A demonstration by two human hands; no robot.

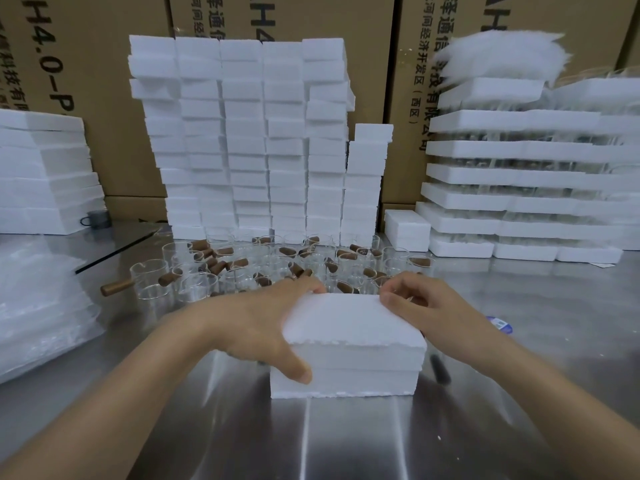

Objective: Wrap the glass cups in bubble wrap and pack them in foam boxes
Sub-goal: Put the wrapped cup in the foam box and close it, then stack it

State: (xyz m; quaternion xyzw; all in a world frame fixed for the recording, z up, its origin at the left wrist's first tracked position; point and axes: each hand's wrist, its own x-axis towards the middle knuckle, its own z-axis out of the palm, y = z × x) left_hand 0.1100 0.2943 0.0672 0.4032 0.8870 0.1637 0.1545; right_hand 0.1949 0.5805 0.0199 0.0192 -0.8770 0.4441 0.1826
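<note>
A white foam box (349,355) with its lid on sits on the steel table just in front of me. My left hand (263,323) grips its left side, thumb against the front wall and fingers curled over the far left corner of the lid. My right hand (422,306) holds the far right corner of the lid with bent fingers. Behind the box stand several clear glass cups (194,282) with brown wooden handles. A pile of bubble wrap (38,306) lies at the left. What is inside the box is hidden.
A tall stack of foam boxes (249,140) rises behind the cups, with more foam stacks at the left (45,174) and right (519,174). Cardboard cartons (408,98) line the back. A glass sheet (114,244) lies at the left, a blue-labelled item (498,323) at the right.
</note>
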